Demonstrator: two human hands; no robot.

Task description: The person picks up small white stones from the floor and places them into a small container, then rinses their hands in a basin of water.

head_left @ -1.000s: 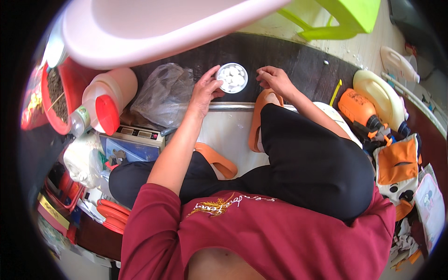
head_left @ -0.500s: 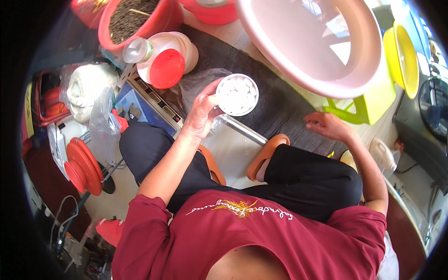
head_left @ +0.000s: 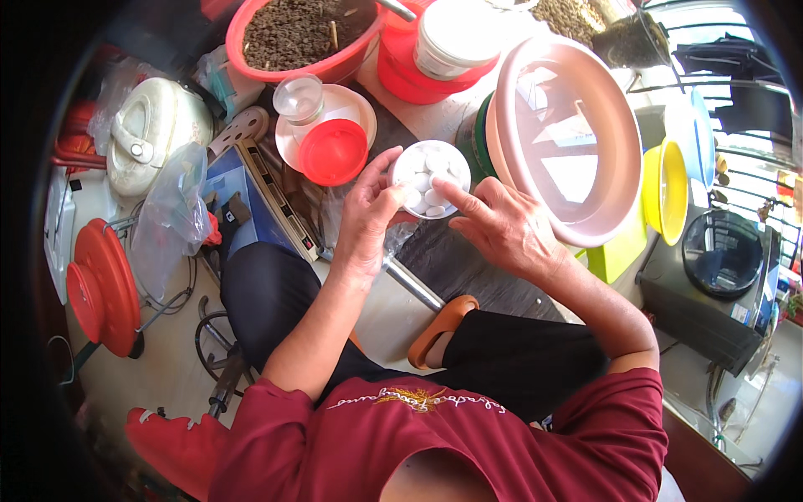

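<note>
My left hand (head_left: 366, 216) grips a small round white tub (head_left: 465, 165) from its left side, fingers wrapped round it. Several white tablets (head_left: 437, 161) lie inside. My right hand (head_left: 517, 233) reaches over from the right, its index finger stretched out with the tip at the tablets by the rim; no tablet shows lifted in its fingers. Behind the tub and to the left, a red round lid (head_left: 333, 152) and a clear plastic cup (head_left: 298, 99) rest on a pale round container (head_left: 363, 113).
A big pink basin (head_left: 615, 201) stands at right, beside a yellow bowl (head_left: 666, 191). Farther back are a red pot of soil (head_left: 305, 38) and a white bucket (head_left: 452, 42). On the left are a white jug (head_left: 155, 138), a plastic bag (head_left: 171, 217) and a red reel (head_left: 104, 284).
My right hand has come up from beside my right knee to the tub, its index finger now at the tablets. My left hand still holds the tub. The view has shifted.
</note>
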